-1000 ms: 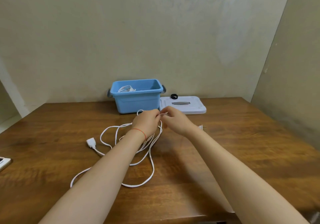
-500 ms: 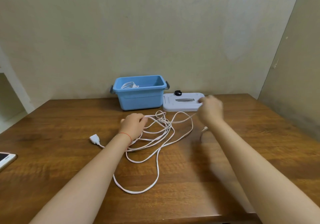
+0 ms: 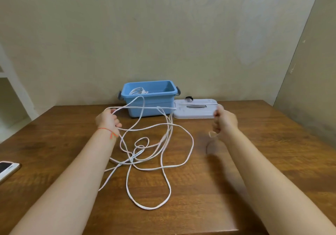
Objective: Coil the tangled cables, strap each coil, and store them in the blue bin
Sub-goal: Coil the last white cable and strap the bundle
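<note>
Cable (image 3: 156, 163) stretched between both grips — slack looped below.

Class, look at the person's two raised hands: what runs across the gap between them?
In the head view, a taut stretch of the white cable spans from the left hand to the right hand, passing in front of the blue bin; loose loops hang below.

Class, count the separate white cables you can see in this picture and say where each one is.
2: one white cable stretched between the left hand and right hand, trailing on the table; one coiled cable inside the blue bin. More may be hidden there.
</note>
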